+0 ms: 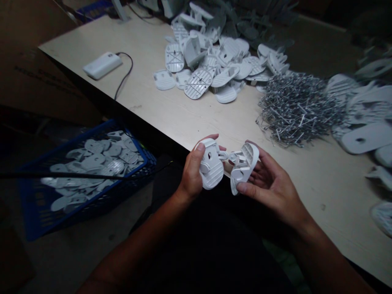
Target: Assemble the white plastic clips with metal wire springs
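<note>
At table (147,98) edge: each hand (192,171) half-curled, gripping ribbed, rounded plastic piece (212,173).

dim overall, tabletop centre brightest, near floor and far right corner in deep shadow, soft blur at right edge

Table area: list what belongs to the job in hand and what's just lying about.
Job, probably:
white part in left hand
white part in right hand
piled white parts
thin metal pieces
blue basket

Lying about, likely:
white device
cable
cardboard box
</note>
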Available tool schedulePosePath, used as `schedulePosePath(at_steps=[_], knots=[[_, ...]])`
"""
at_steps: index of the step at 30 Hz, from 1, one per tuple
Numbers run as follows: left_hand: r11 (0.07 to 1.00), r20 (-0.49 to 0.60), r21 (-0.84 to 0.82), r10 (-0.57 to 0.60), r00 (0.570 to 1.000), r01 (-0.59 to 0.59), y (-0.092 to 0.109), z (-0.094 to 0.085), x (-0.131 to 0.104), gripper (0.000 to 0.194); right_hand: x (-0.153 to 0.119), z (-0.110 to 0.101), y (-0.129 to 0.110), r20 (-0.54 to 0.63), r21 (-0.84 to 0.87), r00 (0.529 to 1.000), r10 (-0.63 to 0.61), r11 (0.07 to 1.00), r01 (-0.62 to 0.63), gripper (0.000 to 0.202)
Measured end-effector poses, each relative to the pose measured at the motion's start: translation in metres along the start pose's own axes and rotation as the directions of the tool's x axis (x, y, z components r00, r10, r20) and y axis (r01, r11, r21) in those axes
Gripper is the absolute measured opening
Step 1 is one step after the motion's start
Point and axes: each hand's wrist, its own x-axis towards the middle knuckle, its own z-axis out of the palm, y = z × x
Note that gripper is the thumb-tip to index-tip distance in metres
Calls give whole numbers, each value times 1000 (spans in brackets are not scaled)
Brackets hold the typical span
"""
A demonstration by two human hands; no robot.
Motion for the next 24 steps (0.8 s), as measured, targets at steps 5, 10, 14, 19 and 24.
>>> schedulePosePath(at_steps=[5,10,14,19,24], knots=[[999,38,43,11,999,-12,1,1,-1,59,-1,3,0,-29,-9,1000,-5,1000,5,101],[999,17,43,21,1000,-22,1,-2,1,58,-3,3,-5,-23,-50,999,-23,999,21,102],[997,23,62,53,998,-54,2,3,-5,55,-5,8,-3,-18,-97,998,-60,994,58,103],[996,4,-42,81,997,-80,3,17,-10,53,-8,18,12,-12,-331,978,-208,924,193,99],[984,-28,-178,-9,1000,4,7,24,-4,43,-9,21,23,4,-547,942,-337,788,284,99]])
